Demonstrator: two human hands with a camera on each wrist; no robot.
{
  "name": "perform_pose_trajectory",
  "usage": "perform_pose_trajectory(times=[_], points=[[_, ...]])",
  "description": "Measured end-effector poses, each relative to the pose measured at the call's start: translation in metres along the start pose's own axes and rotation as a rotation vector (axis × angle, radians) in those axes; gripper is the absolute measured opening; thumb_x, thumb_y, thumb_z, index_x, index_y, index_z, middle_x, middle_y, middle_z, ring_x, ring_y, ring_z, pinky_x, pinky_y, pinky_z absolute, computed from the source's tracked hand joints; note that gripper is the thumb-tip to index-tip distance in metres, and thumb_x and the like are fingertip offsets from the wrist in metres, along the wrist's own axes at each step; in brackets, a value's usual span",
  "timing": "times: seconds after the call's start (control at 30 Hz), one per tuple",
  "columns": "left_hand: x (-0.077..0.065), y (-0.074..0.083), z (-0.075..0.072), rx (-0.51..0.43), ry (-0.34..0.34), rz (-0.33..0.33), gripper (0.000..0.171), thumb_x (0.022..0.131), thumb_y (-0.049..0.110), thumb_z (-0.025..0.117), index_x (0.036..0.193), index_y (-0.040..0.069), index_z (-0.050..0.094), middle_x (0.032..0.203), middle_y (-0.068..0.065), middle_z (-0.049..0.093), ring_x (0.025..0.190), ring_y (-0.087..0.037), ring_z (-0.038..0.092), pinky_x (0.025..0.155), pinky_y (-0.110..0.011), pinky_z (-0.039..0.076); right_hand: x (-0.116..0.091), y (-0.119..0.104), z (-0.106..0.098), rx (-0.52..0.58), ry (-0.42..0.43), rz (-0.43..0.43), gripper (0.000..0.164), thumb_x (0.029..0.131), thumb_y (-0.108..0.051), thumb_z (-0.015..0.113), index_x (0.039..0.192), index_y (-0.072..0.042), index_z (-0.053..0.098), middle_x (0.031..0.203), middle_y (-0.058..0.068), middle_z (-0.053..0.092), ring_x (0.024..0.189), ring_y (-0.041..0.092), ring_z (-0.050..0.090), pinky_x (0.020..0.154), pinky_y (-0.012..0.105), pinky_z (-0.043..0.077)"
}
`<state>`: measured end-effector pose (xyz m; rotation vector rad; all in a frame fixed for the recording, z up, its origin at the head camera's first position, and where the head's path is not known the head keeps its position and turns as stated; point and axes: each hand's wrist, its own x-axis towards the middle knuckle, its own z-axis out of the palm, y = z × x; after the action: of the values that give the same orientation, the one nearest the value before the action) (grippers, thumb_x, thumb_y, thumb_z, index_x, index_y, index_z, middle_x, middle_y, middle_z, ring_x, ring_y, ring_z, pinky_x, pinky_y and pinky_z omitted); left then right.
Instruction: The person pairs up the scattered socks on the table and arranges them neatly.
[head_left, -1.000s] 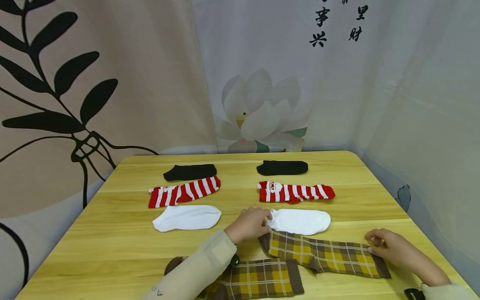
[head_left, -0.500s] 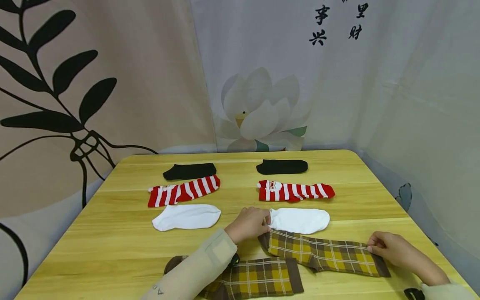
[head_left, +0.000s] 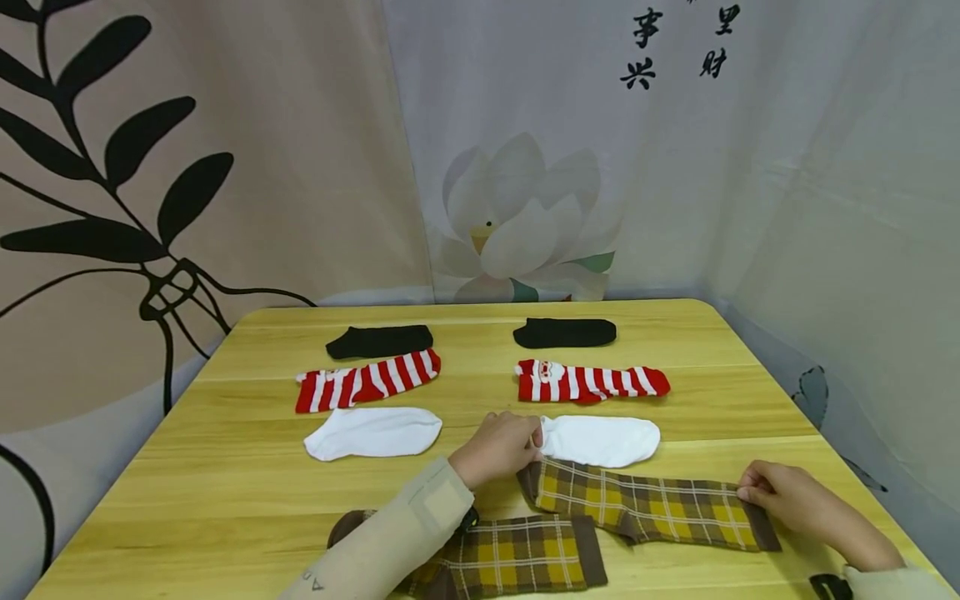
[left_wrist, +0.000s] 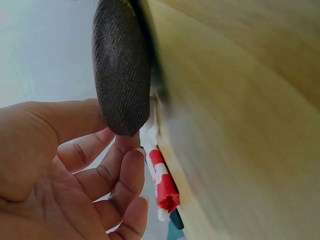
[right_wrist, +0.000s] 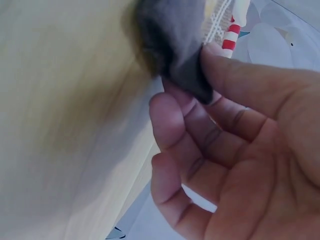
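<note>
The left hand (head_left: pixel 501 446) is apparently pinching the toe (left_wrist: pixel 122 70) of the farther brown-and-yellow plaid sock (head_left: pixel 645 504), the right hand (head_left: pixel 791 500) pinching its cuff (head_left: pixel 763 531); it is stretching between them beside a white sock (head_left: pixel 600 442). Even tension should be preventing twists.

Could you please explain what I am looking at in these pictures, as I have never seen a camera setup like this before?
There is no machine here, just a person's left hand and right hand. The wide picture is taken from the head, looking forward and down; the two close ones come from the wrists. On the wooden table lie two black socks, two red-and-white striped socks, two white socks and, partly hidden by the left sleeve, the nearer plaid sock. The farther plaid sock is held at both ends: the left hand pinches its toe, the right hand its cuff.
</note>
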<state>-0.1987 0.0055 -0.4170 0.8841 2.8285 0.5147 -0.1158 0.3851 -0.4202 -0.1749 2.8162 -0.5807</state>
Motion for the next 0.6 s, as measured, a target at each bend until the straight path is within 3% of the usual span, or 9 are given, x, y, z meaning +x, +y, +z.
perform_pose_trajectory(times=[0.27,0.6], points=[[-0.003,0.001,-0.008,-0.013,0.039,0.051,0.007,0.088,0.024,0.070,0.083,0.019,0.072,0.073,0.012,0.065,0.070,-0.005,0.050,0.080,-0.034,0.036,-0.002,-0.002,-0.008,-0.036,0.021,-0.027,0.014,0.092,-0.021,0.061,0.091,-0.007,0.059,0.079,-0.003,0.057,0.066,0.001,0.045,0.059,0.026,0.039],[-0.009,0.002,-0.021,-0.032,0.033,0.084,0.014,0.091,0.023,0.066,0.079,0.021,0.073,0.063,0.015,0.061,0.065,-0.002,0.050,0.084,-0.039,0.038,-0.004,-0.004,-0.021,-0.031,0.030,-0.035,0.007,0.093,-0.013,0.060,0.093,-0.006,0.059,0.081,-0.002,0.058,0.068,0.001,0.045,0.060,0.026,0.041]])
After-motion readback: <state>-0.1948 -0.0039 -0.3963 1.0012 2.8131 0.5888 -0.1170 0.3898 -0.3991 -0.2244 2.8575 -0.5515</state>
